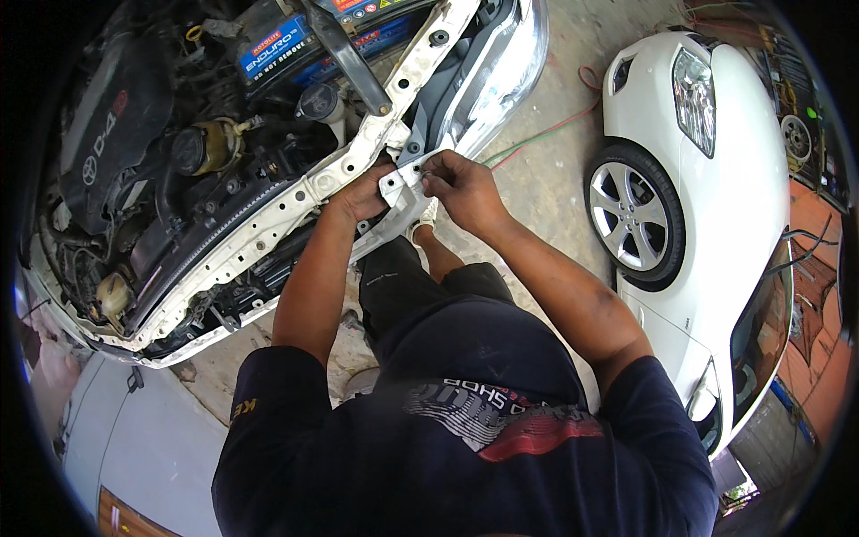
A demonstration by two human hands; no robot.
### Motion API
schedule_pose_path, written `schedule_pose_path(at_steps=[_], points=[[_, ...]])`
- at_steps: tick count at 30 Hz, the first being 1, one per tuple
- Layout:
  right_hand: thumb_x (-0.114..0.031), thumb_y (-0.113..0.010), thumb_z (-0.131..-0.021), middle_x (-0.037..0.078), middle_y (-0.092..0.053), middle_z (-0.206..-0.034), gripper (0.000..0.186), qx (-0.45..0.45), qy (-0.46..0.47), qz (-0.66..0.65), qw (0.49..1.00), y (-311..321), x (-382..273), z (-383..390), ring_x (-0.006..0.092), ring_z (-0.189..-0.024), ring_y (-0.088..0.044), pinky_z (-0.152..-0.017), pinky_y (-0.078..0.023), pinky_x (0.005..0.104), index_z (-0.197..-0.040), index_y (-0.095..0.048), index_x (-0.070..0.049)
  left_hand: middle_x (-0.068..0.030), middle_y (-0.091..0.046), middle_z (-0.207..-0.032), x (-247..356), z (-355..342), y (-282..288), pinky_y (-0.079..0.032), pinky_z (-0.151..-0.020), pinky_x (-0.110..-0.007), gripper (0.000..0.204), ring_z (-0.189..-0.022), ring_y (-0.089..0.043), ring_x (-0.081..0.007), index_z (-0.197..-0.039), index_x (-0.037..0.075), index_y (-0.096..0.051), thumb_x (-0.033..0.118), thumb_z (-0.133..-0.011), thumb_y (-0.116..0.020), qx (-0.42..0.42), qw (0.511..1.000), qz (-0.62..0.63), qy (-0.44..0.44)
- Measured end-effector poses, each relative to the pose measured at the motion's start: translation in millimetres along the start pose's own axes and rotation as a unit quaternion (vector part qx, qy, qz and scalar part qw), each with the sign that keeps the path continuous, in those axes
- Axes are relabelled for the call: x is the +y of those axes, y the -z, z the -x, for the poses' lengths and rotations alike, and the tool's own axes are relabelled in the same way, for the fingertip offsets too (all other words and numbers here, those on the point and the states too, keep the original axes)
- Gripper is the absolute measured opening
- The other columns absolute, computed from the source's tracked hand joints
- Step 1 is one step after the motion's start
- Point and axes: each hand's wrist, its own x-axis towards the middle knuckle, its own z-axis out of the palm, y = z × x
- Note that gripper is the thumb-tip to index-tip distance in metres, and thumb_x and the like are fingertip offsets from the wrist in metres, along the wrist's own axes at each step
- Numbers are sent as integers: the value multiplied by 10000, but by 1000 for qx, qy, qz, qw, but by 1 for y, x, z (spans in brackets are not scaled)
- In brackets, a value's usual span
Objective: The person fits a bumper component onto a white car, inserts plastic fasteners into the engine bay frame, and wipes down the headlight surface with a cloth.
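Note:
An open-bonnet car's white front support panel [349,166] runs diagonally across the upper left, meeting a clear headlamp [492,72]. My left hand [362,192] reaches under and behind a white bracket [392,188] at the lamp's inner corner; its fingertips are hidden. My right hand [456,192] has thumb and index finger pinched at the bracket's right side, on something small that I cannot make out. A dark grey strip [413,134] with a bolt sits just above both hands.
Engine parts, a battery [277,54] and a black metal bar [349,63] lie beyond. A white car [680,197] stands close on my right, red and green hoses [546,134] cross the concrete floor [559,98], and a pale panel [116,421] is at lower left.

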Motion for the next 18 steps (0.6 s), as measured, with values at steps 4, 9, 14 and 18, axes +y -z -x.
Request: schedule_pose_path(at_steps=[4,9,14,18], points=[[-97,-708,-902,116,-740,-855,165,-14,-4,28,999,-3,-12,1,187,-765,-704,-736,-548,337,-1046,-686,-20,-113,-709,-1213,-2,-1,19,-534,-1004,-394,398,-1089,-689,-229,-1315,6,-606,267,-1014,-592,-46,999,27,7],[-108,-714,-899,128,-736,-863,178,-12,-13,23,1000,-2,-14,2,202,-777,-703,-744,-545,341,-1049,-681,-18,-117,-730,-1144,-3,3,17,-554,-957,-386,370,-1020,-708,-227,-1237,-14,-647,259,-992,-601,-60,997,57,-8],[10,-669,-946,75,-711,-953,154,-39,-27,56,997,2,-15,1,127,-856,-664,-794,-543,296,-1096,-648,34,-81,-743,-1040,2,18,-1,-560,-895,-371,281,-937,-705,-207,-1092,28,-702,265,-965,-622,-17,999,47,-13],[-2,-680,-943,78,-720,-948,158,-36,-16,68,997,-1,-18,1,121,-839,-663,-779,-545,295,-1096,-654,29,-73,-741,-1029,4,22,-1,-553,-905,-365,260,-941,-699,-196,-1061,37,-709,263,-970,-619,-21,999,39,-11]])
